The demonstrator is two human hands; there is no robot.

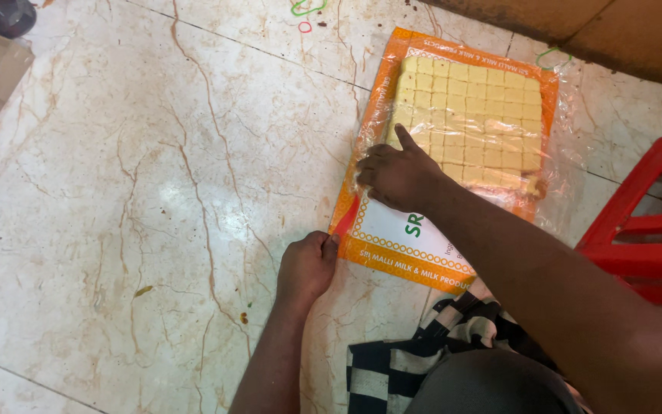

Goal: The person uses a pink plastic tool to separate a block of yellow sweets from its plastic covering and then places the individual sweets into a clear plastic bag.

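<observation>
Risk lay in the clear film [453, 115] shifting: right hand [401, 176] pressed flat on it over the sweet squares [473, 92], left hand [308, 264] pinched the orange sheet's [392, 253] near corner; tugging might scatter pieces.

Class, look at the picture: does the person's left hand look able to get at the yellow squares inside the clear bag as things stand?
Probably not directly. The left hand grips the bag's near orange edge, apart from the yellow squares, and the right hand presses on the plastic between them.
</observation>
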